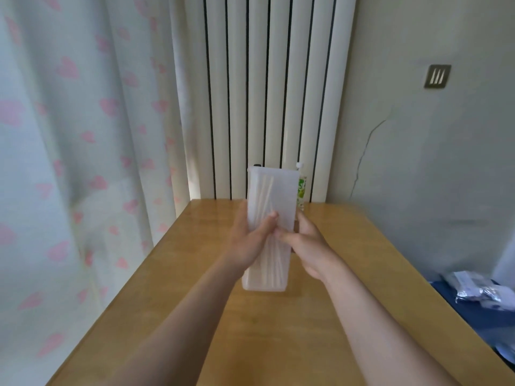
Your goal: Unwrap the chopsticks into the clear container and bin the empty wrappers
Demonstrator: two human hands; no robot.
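- Curtain (69, 135): well to the left of the container, pale with pink hearts; it plays no part in the job.
- Table (195, 288): a wooden top under the container and both forearms. I see no wrapped chopsticks or loose wrappers on it, and no bin is in view.
- Left hand (246, 243): it grips the container's left side, thumb laid across the front face and fingers hidden behind.
- Container (278, 188): a tall, cloudy-clear plastic box held between the two hands over the middle of the table, its top leaning away from the person. I cannot tell whether its lower end touches the wood. The plastic looks smooth and light, so a firm two-sided hold suits it.
- Chopsticks (266, 190): several pale, bare sticks lie lengthwise inside the container, slightly fanned and blurred through the wall.
- Right hand (309, 246): it grips the container's right edge, thumb on the front meeting the left thumb.
- Bottle (301, 190): green-labelled, just behind the container's right edge.
- Packets (479, 291): crinkled plastic, far right of the container, off the table.
- Step, as I judge it: unwrapping looks well along or done, and the filled container is being handled.
- Next, probably: set the container down steadily so the sticks stay in, then find any wrappers and a bin.
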